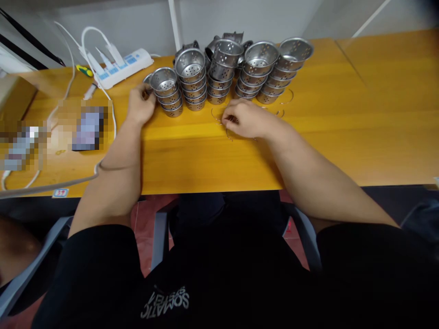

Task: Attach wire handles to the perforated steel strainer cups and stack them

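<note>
Several stacks of perforated metal cups stand in a row at the back of the table. My left hand is beside the leftmost stack, its fingers curled in near the stack's left side. Part of a metal piece shows just above those fingers; what they grip is hidden. My right hand rests low over the tabletop in front of the stacks, fingers curled and pinched together. Thin curved wires lie around it, and more wires lie to its right. Whether a wire is between its fingertips, I cannot tell.
A white power strip with plugs and cables stands at the back left. Nearer are a blurred phone, another blurred device and a cardboard box. A cable crosses by my left forearm. Another person's limb shows at lower left.
</note>
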Available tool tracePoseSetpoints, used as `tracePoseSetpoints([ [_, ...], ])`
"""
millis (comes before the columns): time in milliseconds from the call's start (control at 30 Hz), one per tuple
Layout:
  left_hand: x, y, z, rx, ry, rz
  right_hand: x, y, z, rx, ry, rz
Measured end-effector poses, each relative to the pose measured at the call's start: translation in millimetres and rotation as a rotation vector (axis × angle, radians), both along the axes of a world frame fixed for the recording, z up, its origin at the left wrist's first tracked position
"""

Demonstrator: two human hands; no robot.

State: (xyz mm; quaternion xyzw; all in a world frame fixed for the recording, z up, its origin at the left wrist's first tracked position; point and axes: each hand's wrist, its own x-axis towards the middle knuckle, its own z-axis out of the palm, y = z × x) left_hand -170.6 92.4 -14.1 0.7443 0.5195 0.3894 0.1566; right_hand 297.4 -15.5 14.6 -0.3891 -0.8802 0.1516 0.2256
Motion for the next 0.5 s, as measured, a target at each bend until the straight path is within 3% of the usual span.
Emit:
tracePoseSetpoints([
  [133,0,-5,0.9,-0.026,0.102,0.048,1,-2,2.2,0.009,-0.012,-0.013],
  [267,2,-10,3.7,-0.087,0.253,0.217,-3,-7,4.4,0.028,-0.001,0.002],
  [367,-2,-3,-1.4,-0.07,0.16,0.215,-4,-8,7.2,0.016,-0.004,0.006],
  [500,-17,28,-20.4,0.062,-0.012,0.157,-4,-12,13.3,0.002,-0.066,0.014],
])
